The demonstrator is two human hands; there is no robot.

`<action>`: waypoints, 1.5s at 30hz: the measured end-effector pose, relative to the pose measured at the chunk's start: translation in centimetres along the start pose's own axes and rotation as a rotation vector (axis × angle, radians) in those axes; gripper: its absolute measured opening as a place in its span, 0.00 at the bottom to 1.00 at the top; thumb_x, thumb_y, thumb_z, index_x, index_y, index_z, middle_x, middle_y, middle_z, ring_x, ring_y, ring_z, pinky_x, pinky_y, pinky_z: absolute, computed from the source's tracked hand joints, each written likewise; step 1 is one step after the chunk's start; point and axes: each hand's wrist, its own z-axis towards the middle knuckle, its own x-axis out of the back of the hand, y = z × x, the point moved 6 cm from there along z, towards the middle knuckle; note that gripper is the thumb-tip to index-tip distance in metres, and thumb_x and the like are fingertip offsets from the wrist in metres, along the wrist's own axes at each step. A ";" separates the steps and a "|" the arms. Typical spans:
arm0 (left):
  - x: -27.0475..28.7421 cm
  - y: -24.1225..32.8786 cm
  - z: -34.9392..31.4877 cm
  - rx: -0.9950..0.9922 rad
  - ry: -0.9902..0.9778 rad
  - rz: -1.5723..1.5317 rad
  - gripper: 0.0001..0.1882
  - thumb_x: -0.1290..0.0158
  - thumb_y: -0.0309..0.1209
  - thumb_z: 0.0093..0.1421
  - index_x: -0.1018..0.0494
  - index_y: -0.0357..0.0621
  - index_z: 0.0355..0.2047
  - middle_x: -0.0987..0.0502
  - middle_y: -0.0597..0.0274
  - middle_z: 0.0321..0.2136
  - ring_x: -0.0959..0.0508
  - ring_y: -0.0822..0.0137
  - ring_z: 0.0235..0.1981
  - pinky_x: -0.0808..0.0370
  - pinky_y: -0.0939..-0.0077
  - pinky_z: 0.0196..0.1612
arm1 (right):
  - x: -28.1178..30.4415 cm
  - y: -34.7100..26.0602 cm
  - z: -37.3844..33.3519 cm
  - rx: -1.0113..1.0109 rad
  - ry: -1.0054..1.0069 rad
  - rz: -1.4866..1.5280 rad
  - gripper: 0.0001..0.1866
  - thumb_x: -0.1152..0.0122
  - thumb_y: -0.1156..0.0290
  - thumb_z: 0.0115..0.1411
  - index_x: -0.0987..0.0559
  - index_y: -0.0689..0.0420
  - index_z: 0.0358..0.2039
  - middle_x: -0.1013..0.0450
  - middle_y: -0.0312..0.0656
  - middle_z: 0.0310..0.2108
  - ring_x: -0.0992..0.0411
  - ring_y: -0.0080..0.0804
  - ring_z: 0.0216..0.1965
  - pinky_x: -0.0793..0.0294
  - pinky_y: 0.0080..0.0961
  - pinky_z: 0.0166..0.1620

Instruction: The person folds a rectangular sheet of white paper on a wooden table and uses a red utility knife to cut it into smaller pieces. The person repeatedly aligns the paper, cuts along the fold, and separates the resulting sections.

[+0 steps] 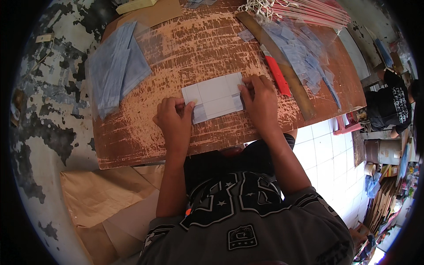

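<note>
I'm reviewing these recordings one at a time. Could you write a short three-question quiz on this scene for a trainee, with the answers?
1. What do the left hand and the right hand hold between them?
a) a cup
b) a white card
c) a spoon

2. True or false: the red knife lies to the left of both hands.

3. Fill in: the long brown strip lies between the red knife and a loose pile of ____.

Key:
1. b
2. False; it lies to the right of both hands.
3. plastic pieces
</note>
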 end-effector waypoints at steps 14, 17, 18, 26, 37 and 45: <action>0.1 0.3 0.0 -0.014 -0.015 0.028 0.12 0.32 0.35 0.63 0.24 0.44 0.37 0.23 0.62 0.37 0.24 0.59 0.44 0.40 0.56 0.55 | -0.1 0.5 -0.1 -0.012 -0.006 0.021 0.09 0.29 0.73 0.64 0.23 0.62 0.36 0.25 0.49 0.34 0.24 0.51 0.39 0.26 0.48 0.44; 0.1 0.4 0.0 -0.013 -0.019 0.023 0.13 0.32 0.35 0.63 0.24 0.44 0.37 0.23 0.62 0.37 0.24 0.59 0.44 0.40 0.56 0.55 | -0.1 0.4 0.0 -0.010 -0.008 0.014 0.09 0.29 0.73 0.64 0.23 0.62 0.35 0.25 0.49 0.33 0.24 0.52 0.39 0.26 0.48 0.44; 0.1 0.4 0.0 -0.011 -0.019 0.021 0.13 0.31 0.35 0.63 0.24 0.44 0.37 0.23 0.62 0.37 0.24 0.59 0.44 0.40 0.56 0.55 | -0.1 0.3 0.0 -0.012 -0.010 0.013 0.09 0.29 0.73 0.64 0.23 0.62 0.35 0.25 0.49 0.33 0.24 0.52 0.39 0.26 0.48 0.44; 0.1 0.7 -0.1 -0.070 0.011 0.031 0.12 0.32 0.31 0.64 0.23 0.39 0.38 0.23 0.61 0.35 0.23 0.64 0.38 0.31 0.65 0.50 | 0.3 -0.2 0.1 0.004 -0.003 -0.019 0.09 0.29 0.74 0.64 0.22 0.62 0.34 0.25 0.49 0.32 0.24 0.53 0.38 0.26 0.49 0.43; -0.1 0.3 -0.1 -0.023 -0.012 -0.009 0.12 0.32 0.34 0.64 0.24 0.45 0.37 0.23 0.63 0.36 0.24 0.60 0.43 0.40 0.57 0.56 | 0.2 -0.2 0.1 0.003 -0.009 -0.017 0.09 0.30 0.73 0.65 0.23 0.62 0.34 0.25 0.50 0.33 0.25 0.54 0.38 0.26 0.50 0.43; 0.0 0.4 -0.2 -0.043 0.005 0.034 0.12 0.32 0.35 0.64 0.24 0.46 0.37 0.23 0.64 0.36 0.24 0.59 0.43 0.40 0.56 0.55 | 0.1 -0.2 0.1 0.005 -0.013 -0.006 0.09 0.30 0.73 0.65 0.23 0.62 0.35 0.26 0.50 0.33 0.25 0.54 0.38 0.26 0.51 0.42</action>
